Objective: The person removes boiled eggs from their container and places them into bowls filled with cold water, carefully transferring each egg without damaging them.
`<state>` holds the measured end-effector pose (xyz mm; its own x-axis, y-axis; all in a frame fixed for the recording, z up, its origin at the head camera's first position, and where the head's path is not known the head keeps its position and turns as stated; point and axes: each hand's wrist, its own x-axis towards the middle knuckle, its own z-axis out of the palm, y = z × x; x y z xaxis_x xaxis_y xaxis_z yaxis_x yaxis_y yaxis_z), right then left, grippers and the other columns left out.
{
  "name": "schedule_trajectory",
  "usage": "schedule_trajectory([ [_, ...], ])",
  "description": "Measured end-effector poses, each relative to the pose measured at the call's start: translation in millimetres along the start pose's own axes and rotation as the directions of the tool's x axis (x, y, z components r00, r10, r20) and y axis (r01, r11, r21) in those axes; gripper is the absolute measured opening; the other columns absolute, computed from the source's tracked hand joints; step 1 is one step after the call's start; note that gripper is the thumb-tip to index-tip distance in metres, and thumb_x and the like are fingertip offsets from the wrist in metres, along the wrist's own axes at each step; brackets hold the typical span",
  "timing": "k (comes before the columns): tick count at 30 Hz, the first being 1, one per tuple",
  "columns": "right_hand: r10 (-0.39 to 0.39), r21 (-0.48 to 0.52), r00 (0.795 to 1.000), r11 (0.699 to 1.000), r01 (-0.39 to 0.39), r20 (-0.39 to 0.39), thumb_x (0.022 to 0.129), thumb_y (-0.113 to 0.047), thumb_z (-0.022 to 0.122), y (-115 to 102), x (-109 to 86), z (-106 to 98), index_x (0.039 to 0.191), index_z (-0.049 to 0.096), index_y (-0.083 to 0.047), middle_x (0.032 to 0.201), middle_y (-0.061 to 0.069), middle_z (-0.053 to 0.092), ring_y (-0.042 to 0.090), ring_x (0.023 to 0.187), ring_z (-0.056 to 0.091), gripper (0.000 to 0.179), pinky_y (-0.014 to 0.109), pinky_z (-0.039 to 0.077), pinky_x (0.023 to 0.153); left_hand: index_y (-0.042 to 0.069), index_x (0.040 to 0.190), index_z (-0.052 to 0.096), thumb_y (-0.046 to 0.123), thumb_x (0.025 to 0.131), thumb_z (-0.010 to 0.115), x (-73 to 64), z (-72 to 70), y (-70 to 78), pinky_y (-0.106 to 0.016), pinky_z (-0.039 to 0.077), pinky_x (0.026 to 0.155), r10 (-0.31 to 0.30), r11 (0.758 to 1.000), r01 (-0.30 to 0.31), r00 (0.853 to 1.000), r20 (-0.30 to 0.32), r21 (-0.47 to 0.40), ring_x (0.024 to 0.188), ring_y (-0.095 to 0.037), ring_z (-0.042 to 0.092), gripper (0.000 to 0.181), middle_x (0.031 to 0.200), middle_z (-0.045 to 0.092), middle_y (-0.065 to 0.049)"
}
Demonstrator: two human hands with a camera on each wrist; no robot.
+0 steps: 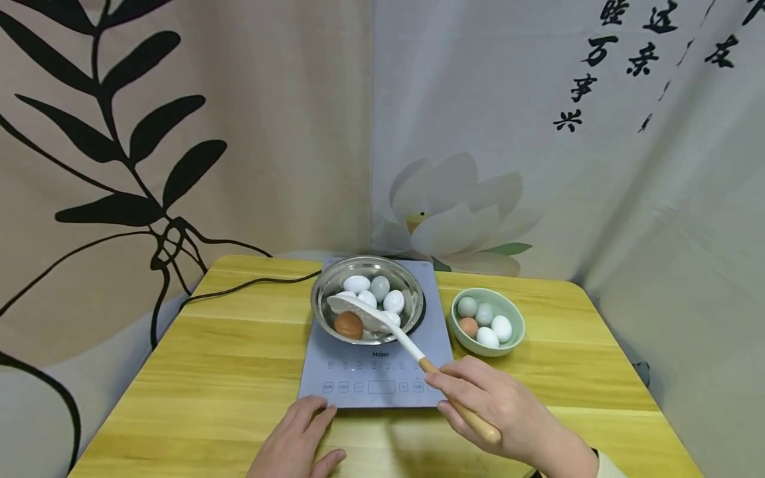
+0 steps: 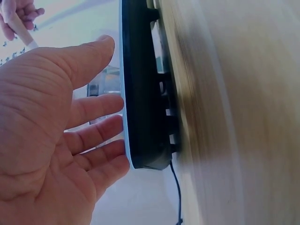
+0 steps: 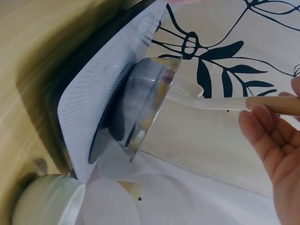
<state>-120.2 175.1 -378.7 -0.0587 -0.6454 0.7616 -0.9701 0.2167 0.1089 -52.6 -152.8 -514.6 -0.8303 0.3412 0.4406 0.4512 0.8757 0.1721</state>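
Observation:
My right hand (image 1: 499, 405) grips the wooden handle of a white cooking spoon (image 1: 403, 342). The spoon's broad head lies over the eggs in a steel bowl (image 1: 318, 307). Several white eggs (image 1: 356, 284), a grey-green egg (image 1: 380, 288) and a brown egg (image 1: 348, 325) sit in that bowl. In the right wrist view the spoon (image 3: 220, 103) reaches over the bowl's rim. Under the bowl is a Haier induction cooktop (image 1: 352, 392). My left hand (image 1: 299, 438) has its fingers extended, with fingertips at the cooktop's front left edge; the left wrist view shows them touching its side.
Right of the cooktop stands a green bowl (image 1: 516, 338) with several white, grey-green and brown eggs. A black cord (image 1: 251, 283) runs left from the cooktop across the wooden table (image 1: 239, 372). Printed curtains (image 1: 287, 133) hang behind and beside the table.

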Motion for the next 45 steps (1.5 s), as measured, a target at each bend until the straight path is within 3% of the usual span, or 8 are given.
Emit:
schedule_trajectory([
  [4,0.067,0.086,0.996,0.994,-0.062,-0.057,0.108,-0.017,0.061,7.4,-10.0,6.8,0.116,0.075,0.005,0.101,0.012,0.072,0.016,0.087,0.069,0.027,0.018,0.060,0.077,0.008,0.123,0.076,0.051,0.081,0.089,0.1,-0.3,1.2,-0.040,0.061,0.099,-0.012,1.000,0.012,1.000,0.025,-0.005,0.119,-0.018,0.062,0.062,0.128,0.062,-0.001],
  [8,0.204,0.252,0.973,0.952,-0.171,-0.110,0.106,-0.012,0.065,16.1,-29.3,15.7,0.120,0.073,0.007,0.101,0.012,0.072,0.017,0.090,0.067,0.025,0.020,0.057,0.078,0.007,0.125,0.076,0.049,0.081,0.090,0.6,-2.1,3.2,-0.039,0.061,0.100,-0.032,0.999,0.033,0.998,0.059,-0.013,0.120,-0.018,0.062,0.063,0.128,0.063,-0.001],
  [14,0.436,0.520,0.895,0.789,-0.327,-0.098,0.093,0.018,0.065,21.2,-51.6,26.8,0.128,0.068,0.012,0.112,0.018,0.075,0.015,0.094,0.075,0.036,0.019,0.062,0.078,0.006,0.125,0.076,0.048,0.080,0.090,1.2,-4.3,4.0,-0.040,0.060,0.102,-0.045,0.999,0.046,0.997,0.059,-0.013,0.121,-0.019,0.061,0.063,0.129,0.063,-0.002],
  [19,0.641,0.643,0.767,0.593,-0.484,-0.015,0.094,0.026,0.052,15.5,-57.1,31.6,0.131,0.065,0.015,0.117,0.009,0.079,0.016,0.091,0.077,0.041,0.024,0.065,0.084,0.007,0.126,0.076,0.049,0.081,0.089,0.6,-3.2,2.5,-0.039,0.060,0.102,-0.034,0.999,0.035,0.998,0.050,-0.006,0.121,-0.018,0.061,0.063,0.129,0.062,-0.001],
  [24,0.812,0.690,0.578,0.375,-0.619,0.077,0.107,0.010,0.048,9.8,-55.1,35.5,0.133,0.063,0.016,0.109,-0.002,0.082,0.014,0.088,0.078,0.030,0.029,0.067,0.084,0.008,0.123,0.076,0.050,0.078,0.091,0.0,-0.1,0.4,-0.037,0.060,0.100,-0.001,1.000,0.001,1.000,-0.005,0.017,0.119,-0.017,0.061,0.063,0.127,0.062,0.000],
  [29,0.892,0.741,0.442,0.232,-0.630,0.096,0.111,-0.001,0.049,6.7,-48.5,38.9,0.131,0.065,0.015,0.102,0.003,0.082,0.014,0.083,0.078,0.030,0.034,0.069,0.079,0.009,0.122,0.077,0.051,0.075,0.092,-1.5,2.4,-1.1,-0.036,0.059,0.099,0.024,0.999,-0.022,0.999,-0.046,0.041,0.119,-0.016,0.061,0.065,0.127,0.062,0.001],
  [37,0.957,0.787,0.273,0.097,-0.610,0.094,0.112,-0.010,0.053,-0.8,-39.1,41.5,0.128,0.071,0.004,0.098,0.014,0.081,0.017,0.079,0.078,0.028,0.035,0.069,0.076,0.008,0.122,0.077,0.051,0.074,0.093,-1.7,3.2,-0.2,-0.035,0.059,0.100,0.024,0.999,-0.021,0.999,-0.048,0.044,0.119,-0.016,0.061,0.066,0.127,0.062,0.001],
  [45,0.978,0.808,0.204,0.089,-0.583,0.040,0.113,-0.013,0.052,-5.3,-33.0,36.0,0.125,0.071,0.005,0.096,0.014,0.080,0.017,0.082,0.077,0.029,0.035,0.069,0.073,0.008,0.122,0.077,0.050,0.076,0.093,-0.6,3.0,0.4,-0.037,0.059,0.099,0.019,0.999,-0.018,0.999,-0.035,0.034,0.119,-0.016,0.061,0.065,0.126,0.062,0.001],
])
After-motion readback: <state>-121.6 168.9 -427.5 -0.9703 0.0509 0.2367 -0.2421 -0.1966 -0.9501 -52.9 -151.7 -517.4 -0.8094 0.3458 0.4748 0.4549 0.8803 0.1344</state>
